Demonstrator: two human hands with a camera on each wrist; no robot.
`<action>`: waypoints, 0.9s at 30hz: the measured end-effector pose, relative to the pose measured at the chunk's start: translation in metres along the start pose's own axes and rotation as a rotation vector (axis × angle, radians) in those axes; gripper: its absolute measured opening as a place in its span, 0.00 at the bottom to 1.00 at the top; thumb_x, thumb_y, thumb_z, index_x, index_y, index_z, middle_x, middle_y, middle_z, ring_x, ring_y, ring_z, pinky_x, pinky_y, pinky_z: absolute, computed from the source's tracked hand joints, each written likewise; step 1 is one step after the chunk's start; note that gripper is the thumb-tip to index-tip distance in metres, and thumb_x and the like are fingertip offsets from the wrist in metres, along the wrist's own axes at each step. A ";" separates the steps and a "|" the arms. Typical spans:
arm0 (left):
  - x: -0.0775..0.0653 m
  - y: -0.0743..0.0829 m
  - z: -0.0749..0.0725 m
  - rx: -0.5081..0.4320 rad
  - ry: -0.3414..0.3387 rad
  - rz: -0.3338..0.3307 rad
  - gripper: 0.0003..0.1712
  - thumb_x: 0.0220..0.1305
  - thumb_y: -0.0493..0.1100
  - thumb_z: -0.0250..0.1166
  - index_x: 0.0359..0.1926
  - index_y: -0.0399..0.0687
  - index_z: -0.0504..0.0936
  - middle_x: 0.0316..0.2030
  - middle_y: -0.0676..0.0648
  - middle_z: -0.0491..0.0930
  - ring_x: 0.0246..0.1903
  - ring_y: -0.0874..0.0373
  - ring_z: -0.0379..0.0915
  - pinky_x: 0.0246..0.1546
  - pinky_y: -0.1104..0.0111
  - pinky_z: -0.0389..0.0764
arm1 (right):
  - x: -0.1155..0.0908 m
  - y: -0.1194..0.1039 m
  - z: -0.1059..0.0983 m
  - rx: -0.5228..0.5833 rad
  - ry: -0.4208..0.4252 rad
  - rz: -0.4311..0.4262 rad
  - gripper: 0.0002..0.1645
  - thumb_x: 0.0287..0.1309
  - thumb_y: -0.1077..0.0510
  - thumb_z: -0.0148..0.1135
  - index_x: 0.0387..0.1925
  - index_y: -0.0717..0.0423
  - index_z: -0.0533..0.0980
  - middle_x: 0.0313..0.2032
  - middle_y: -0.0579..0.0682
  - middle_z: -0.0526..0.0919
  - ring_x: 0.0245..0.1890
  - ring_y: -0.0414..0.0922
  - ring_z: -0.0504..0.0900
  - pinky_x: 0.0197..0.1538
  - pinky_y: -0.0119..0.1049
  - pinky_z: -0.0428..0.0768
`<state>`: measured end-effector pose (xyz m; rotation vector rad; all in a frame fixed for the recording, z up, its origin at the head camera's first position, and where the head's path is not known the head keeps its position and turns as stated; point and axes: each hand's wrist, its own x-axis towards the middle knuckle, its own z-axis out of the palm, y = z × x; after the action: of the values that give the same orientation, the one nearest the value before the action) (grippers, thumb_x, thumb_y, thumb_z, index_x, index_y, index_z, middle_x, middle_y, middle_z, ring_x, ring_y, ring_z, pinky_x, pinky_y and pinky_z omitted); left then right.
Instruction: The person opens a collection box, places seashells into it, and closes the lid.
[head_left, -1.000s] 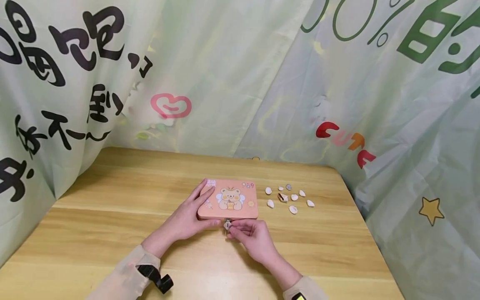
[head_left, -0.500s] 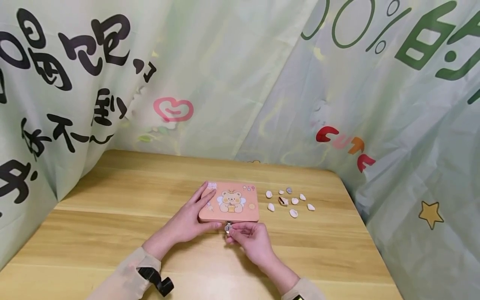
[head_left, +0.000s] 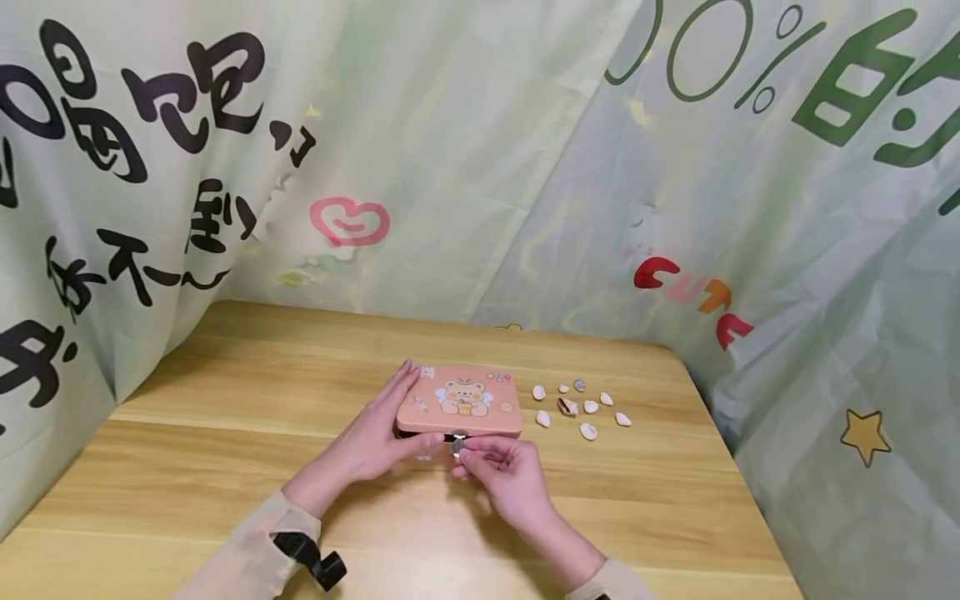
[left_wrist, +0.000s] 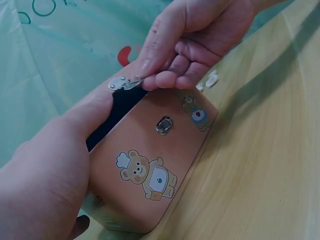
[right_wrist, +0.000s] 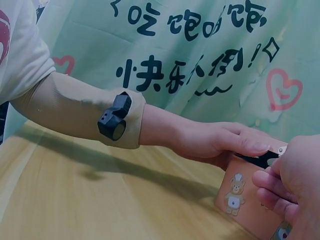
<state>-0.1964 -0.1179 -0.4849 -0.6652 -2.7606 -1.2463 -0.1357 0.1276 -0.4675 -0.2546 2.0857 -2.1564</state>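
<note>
A pink tin box with a winged bear on its lid sits mid-table. Its lid is raised slightly at the front, and a dark gap shows beneath it in the left wrist view. My right hand pinches the metal hasp on the lid's front edge between thumb and index finger. Along the box's left side lie the straight fingers of my left hand, its thumb against the lid's front edge by the gap. A metal catch sits bare on the box's front wall. The box's inside is hidden.
To the right of the box lie several small white shells, with a brown one and a greyish one among them. A printed curtain hangs behind the wooden table. A black wrist camera is on the left sleeve.
The lid's front edge has risen, opening a dark gap below it. My left fingers have slid off the lid's top toward its left side. The right hand keeps its pinch on the hasp.
</note>
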 end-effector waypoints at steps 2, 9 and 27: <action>0.001 0.001 0.000 -0.004 0.004 -0.008 0.68 0.61 0.79 0.66 0.86 0.49 0.47 0.85 0.46 0.40 0.80 0.41 0.44 0.75 0.41 0.54 | 0.000 -0.002 0.000 0.010 -0.004 -0.021 0.10 0.65 0.74 0.67 0.47 0.76 0.82 0.43 0.76 0.85 0.35 0.50 0.91 0.46 0.43 0.88; 0.005 0.005 -0.001 -0.001 0.050 -0.034 0.69 0.61 0.79 0.65 0.85 0.44 0.47 0.83 0.39 0.47 0.79 0.40 0.49 0.75 0.43 0.56 | 0.004 -0.009 -0.003 -0.030 -0.023 -0.090 0.10 0.65 0.74 0.66 0.48 0.74 0.82 0.41 0.73 0.86 0.38 0.60 0.90 0.47 0.43 0.88; 0.009 0.016 -0.005 0.003 0.085 -0.097 0.66 0.63 0.79 0.64 0.85 0.43 0.51 0.81 0.38 0.55 0.76 0.37 0.57 0.73 0.43 0.62 | 0.006 -0.017 -0.018 -0.148 0.008 -0.182 0.12 0.64 0.72 0.69 0.49 0.73 0.83 0.42 0.66 0.89 0.41 0.65 0.88 0.47 0.47 0.88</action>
<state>-0.1990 -0.1091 -0.4680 -0.4719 -2.7546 -1.2565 -0.1448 0.1448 -0.4507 -0.4702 2.3126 -2.1008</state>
